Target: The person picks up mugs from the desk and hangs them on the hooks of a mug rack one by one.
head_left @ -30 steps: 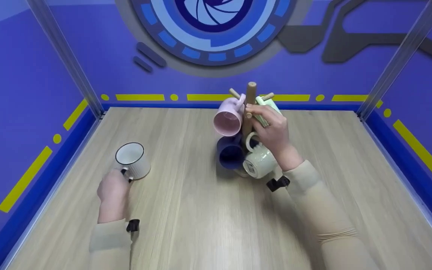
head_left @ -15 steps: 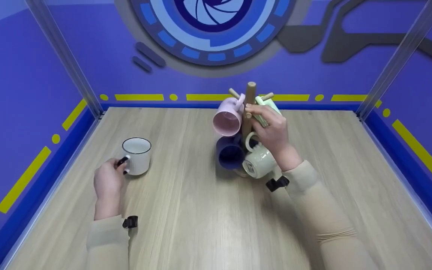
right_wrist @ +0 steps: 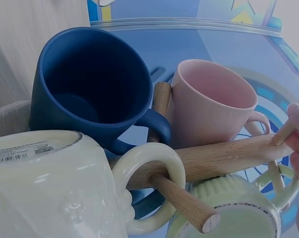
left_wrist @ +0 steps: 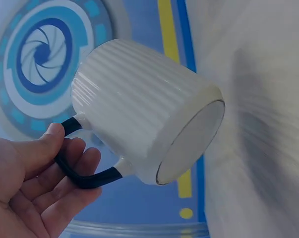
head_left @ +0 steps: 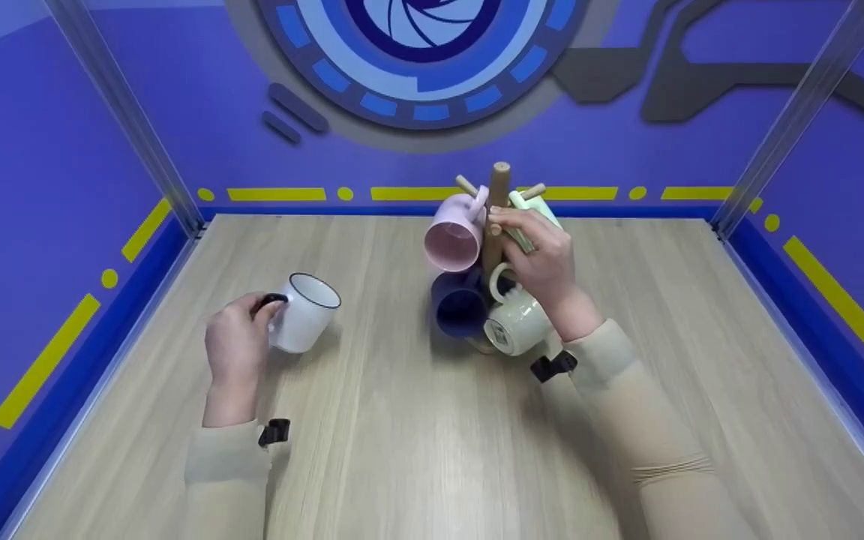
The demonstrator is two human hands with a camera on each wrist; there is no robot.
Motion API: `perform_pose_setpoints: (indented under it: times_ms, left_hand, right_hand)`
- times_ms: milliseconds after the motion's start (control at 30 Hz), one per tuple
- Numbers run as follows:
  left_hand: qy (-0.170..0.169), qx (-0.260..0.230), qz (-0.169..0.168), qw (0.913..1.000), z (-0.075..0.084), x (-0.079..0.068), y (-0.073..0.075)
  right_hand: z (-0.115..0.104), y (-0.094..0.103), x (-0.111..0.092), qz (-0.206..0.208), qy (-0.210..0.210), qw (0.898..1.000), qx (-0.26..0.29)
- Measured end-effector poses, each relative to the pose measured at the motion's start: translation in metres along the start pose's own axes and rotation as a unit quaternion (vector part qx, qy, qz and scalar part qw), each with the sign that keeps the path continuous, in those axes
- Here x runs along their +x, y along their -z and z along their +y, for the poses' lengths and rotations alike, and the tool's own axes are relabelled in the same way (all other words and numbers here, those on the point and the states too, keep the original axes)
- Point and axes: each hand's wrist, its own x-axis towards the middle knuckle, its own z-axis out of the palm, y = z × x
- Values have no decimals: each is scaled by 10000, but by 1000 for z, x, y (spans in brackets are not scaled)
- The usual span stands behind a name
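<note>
My left hand (head_left: 235, 341) pinches the black handle (left_wrist: 92, 179) of a white ribbed mug (head_left: 306, 315) with a dark rim. The mug tilts to the right, and in the left wrist view its base is raised off the table above its shadow. My right hand (head_left: 543, 255) grips a front peg near the top of a wooden mug tree (head_left: 501, 180). A pink mug (head_left: 453, 234) and a dark blue mug (head_left: 459, 304) hang on the tree's left side. Hanging on the right are a cream mug (head_left: 520, 324) and a light green mug (right_wrist: 238, 213), partly behind my hand.
The pale wooden table (head_left: 387, 435) extends between both arms. Blue printed panels (head_left: 34, 225) stand at the back and both sides, with metal posts (head_left: 128, 112) at the corners. The tree's round base (head_left: 481, 346) shows only partly beneath the mugs.
My left hand has shifted its hold on the handle, then lifted and tilted the white mug, moving it to the right. My right hand has stayed on the peg.
</note>
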Motion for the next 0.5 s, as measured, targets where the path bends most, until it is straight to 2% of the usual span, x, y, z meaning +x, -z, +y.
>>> perform_pose_setpoints:
  times_ms: [167,333,500]
  left_hand:
    - [-420,-19,-70,9991,30,-7,7]
    - [-822,-306,-250,9958,63,-16,14]
    - [-1149,-585,-684,9893,92,-25,14]
  right_hand:
    - [-1,0,0,-27,1,10000,-5]
    - [-1,0,0,-34,-25,10000,-65]
    - [-1,1,0,-32,-24,10000,-73]
